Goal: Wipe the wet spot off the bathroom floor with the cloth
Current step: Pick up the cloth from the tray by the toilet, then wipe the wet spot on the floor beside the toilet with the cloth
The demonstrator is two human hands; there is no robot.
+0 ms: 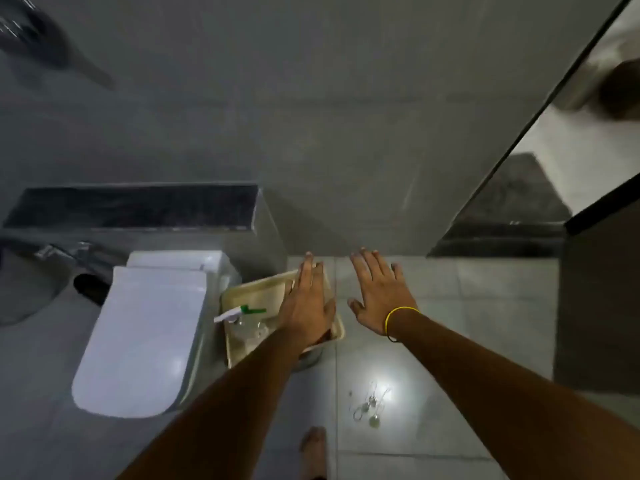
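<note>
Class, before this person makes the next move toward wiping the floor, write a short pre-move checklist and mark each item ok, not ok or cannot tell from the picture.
1. Wet spot located: ok, droplets glisten on the floor tile near the bare foot.
2. Cloth found: cannot tell, none is clearly visible; part of the tray is hidden.
3. Left hand free: ok, open and flat above the tray.
4. Right hand free: ok, open, holding nothing.
5. Spray bottle out of the way: ok, lying in the tray.
6. Footing safe: not ok, the foot is close to the water.
</note>
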